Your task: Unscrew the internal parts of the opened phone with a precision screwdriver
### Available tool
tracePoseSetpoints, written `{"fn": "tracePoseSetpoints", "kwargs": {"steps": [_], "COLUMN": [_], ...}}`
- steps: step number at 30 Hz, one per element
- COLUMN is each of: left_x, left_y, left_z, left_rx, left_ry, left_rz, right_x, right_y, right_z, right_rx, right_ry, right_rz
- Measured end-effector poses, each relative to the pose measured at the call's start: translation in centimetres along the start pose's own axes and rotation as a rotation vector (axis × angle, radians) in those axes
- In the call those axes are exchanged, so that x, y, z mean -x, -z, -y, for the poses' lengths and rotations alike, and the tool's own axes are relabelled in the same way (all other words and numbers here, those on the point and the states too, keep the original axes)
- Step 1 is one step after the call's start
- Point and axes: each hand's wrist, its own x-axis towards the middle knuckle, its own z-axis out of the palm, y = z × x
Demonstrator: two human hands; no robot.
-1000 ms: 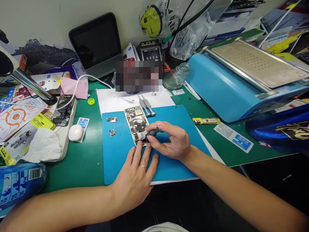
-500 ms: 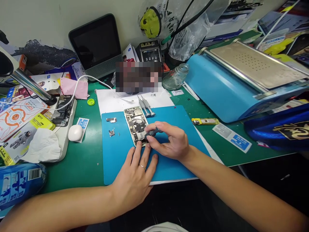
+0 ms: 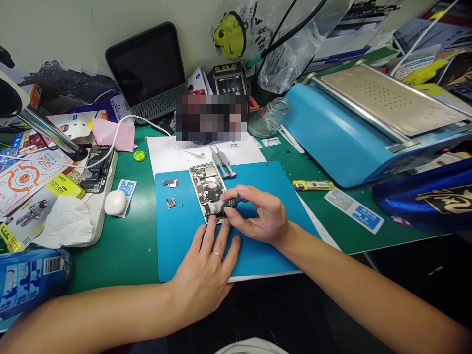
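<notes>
An opened smartphone (image 3: 211,187) lies on the blue mat (image 3: 184,260), its inner parts exposed. My left hand (image 3: 206,265) is open with spread fingers over the mat; its foremost fingertips touch the phone's lower end. Between thumb and fingers my right hand (image 3: 261,214) pinches a dark ridged hand tool (image 3: 233,201), slanted down towards the phone's lower right. Its tip is too dark to make out. Two grey screwdrivers (image 3: 224,167) rest beside the phone's upper right. Left of the phone are a small flat part (image 3: 170,183) and a small circuit piece (image 3: 170,202).
A blue machine with a metal plate (image 3: 339,132) stands at the right, near a glass jar (image 3: 269,117) and a yellow cutter (image 3: 313,185). At the left are a white earbud case (image 3: 115,202), crumpled tissue (image 3: 68,223) and boxes. A dark-screened display (image 3: 145,64) leans behind.
</notes>
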Motion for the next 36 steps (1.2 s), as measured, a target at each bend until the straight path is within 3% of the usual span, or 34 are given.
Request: {"fn": "tracePoseSetpoints", "kwargs": {"steps": [36], "left_x": [-0.07], "left_y": [0.04], "left_z": [0.17], "left_rx": [0.006], "left_ry": [0.002], "left_rz": [-0.011], "right_x": [0.11], "right_y": [-0.05], "right_z": [-0.12], "right_rx": [0.006], "right_ry": [0.029], "right_rz": [-0.003]}}
